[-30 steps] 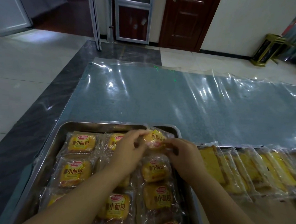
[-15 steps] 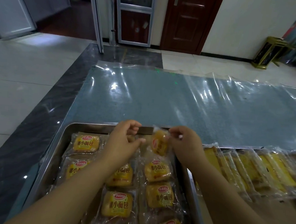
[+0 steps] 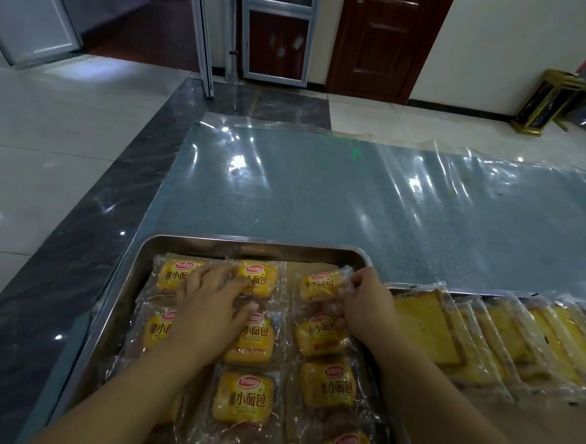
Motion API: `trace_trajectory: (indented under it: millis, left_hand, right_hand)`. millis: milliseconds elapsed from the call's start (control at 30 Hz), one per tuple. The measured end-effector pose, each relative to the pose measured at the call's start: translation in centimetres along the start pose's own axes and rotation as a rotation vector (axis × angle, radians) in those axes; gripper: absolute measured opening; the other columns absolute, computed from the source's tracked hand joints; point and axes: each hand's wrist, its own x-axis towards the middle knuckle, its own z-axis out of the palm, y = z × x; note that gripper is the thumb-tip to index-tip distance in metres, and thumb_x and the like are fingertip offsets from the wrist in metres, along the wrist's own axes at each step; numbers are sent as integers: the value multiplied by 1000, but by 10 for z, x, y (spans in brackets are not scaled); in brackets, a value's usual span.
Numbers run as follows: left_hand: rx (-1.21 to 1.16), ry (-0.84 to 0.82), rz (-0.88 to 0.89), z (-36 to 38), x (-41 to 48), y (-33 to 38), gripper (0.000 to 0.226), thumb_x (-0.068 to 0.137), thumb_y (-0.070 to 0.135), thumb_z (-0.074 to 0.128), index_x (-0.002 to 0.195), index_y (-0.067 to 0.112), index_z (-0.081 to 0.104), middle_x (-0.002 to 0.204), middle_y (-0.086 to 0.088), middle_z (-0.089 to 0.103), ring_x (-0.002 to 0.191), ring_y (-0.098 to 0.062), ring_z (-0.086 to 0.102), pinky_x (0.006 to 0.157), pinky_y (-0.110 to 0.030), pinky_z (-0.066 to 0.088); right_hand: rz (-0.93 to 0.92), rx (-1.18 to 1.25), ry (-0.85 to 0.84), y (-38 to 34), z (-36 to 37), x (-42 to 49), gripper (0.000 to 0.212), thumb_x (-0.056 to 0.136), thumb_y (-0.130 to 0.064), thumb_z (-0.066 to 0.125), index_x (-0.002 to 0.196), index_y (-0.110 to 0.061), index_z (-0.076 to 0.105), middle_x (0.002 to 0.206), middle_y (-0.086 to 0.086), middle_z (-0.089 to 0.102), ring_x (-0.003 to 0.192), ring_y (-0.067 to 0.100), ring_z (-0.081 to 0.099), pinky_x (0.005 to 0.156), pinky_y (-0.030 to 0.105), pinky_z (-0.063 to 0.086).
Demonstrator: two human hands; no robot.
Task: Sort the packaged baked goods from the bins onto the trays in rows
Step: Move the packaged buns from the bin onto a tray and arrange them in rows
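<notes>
Setting down the bread packet [image 3: 320,287] that was held aloft a moment ago, the right hand [image 3: 365,303] still pinches its wrapper at the steel tray's [image 3: 166,248] far right corner, completing that row, while the left hand [image 3: 211,306] presses flat, gripping nothing.

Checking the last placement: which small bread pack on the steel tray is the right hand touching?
The far pack of the right column; the right hand pinches its wrapper edge, others lie free.
</notes>
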Motion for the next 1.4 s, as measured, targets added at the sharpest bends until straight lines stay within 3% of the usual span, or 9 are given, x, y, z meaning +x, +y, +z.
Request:
trace_trajectory:
  millis: [200, 300, 367, 467, 667, 900, 1100, 1267, 1400]
  left_hand:
    - [113, -206, -51, 5, 1, -15, 69, 81, 76, 21, 143, 48, 11, 158, 5, -2, 141, -33, -13, 110, -55, -9]
    - [142, -206, -36, 4, 0, -15, 69, 80, 76, 19, 143, 48, 10, 158, 5, -4, 141, -33, -12, 111, -56, -7]
    - [160, -193, -22, 3, -1, -15, 69, 81, 75, 19, 143, 48, 8, 157, 5, -6, 141, -33, -12, 111, -57, -6]
    - [171, -202, 2, 5, -4, -16, 68, 82, 74, 18, 143, 49, 3, 157, 5, -13, 140, -33, -18, 109, -57, -11]
    - [187, -245, 19, 8, -3, -20, 73, 77, 78, 5, 143, 48, -5, 154, 7, -20, 137, -32, -26, 103, -56, -21]
    - [179, -286, 35, 8, 3, -19, 80, 68, 80, -5, 141, 49, -8, 153, 8, -23, 135, -34, -30, 97, -57, -26]
    - [142, -230, 33, -1, -4, -11, 69, 81, 74, 9, 144, 46, 1, 156, 5, -15, 139, -30, -23, 105, -57, -20]
    - [-69, -63, 177, -10, -30, 7, 54, 86, 62, 24, 131, 39, 43, 147, 7, 30, 136, -19, 16, 110, -42, 17]
    - [-47, -92, 274, 1, -59, 21, 50, 91, 54, 32, 134, 31, 44, 145, 5, 36, 132, -17, 27, 107, -34, 24]
  right_hand:
    - [-201, -649, 104, -5, 8, -8, 30, 89, -22, 57, 118, -22, 48, 109, 2, 53, 94, 18, 53, 71, 29, 49]
    - [-390, -608, 147, -7, 14, -11, 32, 89, -19, 54, 121, -23, 53, 126, 3, 49, 113, 22, 45, 88, 33, 45]
    - [-483, -526, 5, -10, 20, -13, 32, 91, -22, 53, 123, -27, 54, 136, 1, 43, 124, 23, 39, 96, 36, 41]
    - [-457, -524, -186, -9, 29, -15, 31, 92, -28, 51, 122, -34, 55, 146, -4, 31, 135, 24, 26, 103, 43, 39]
    - [-397, -513, -177, 2, 44, -12, 41, 88, -28, 59, 128, -36, 52, 154, -5, 15, 143, 25, 2, 110, 51, 27]
    - [-403, -601, -243, 7, 47, 7, 50, 93, -36, 48, 141, -39, 32, 155, -12, -9, 140, 28, -23, 112, 56, 15]
    - [-459, -483, -114, 9, 35, -9, 45, 94, -48, 40, 139, -42, 34, 157, -7, 2, 143, 22, -14, 113, 49, 16]
    - [-643, -354, 31, 23, 30, -47, 38, 91, -35, 53, 128, -31, 52, 147, -3, 35, 140, 21, 18, 106, 43, 32]
    - [-624, -461, -26, 43, 32, -68, 42, 94, -40, 46, 136, -30, 45, 152, -5, 27, 143, 18, 10, 109, 39, 29]
